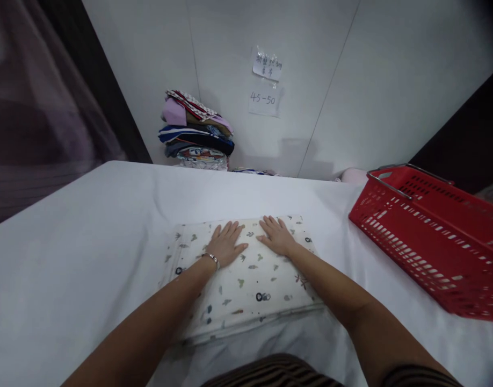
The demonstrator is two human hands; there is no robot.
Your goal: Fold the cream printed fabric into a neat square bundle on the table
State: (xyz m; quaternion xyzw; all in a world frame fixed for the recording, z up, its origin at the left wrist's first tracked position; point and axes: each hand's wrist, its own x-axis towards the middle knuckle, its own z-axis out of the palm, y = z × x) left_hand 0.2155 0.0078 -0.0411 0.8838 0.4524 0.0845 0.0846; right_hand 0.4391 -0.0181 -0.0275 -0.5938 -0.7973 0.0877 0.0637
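Observation:
A folded white cloth (246,285) printed with small leaf and animal shapes lies flat on the white table (89,236) in front of me. My left hand (226,243) rests palm down on its far half, fingers stretched out, a thin bracelet on the wrist. My right hand (276,235) lies flat beside it on the same cloth, fingers also spread. The two hands are a short gap apart, neither gripping anything.
A red plastic basket (432,236) with metal handles stands on the table at the right. A stack of folded clothes (196,131) sits against the white wall behind the table, below two paper notes (266,80). A dark curtain hangs at the left.

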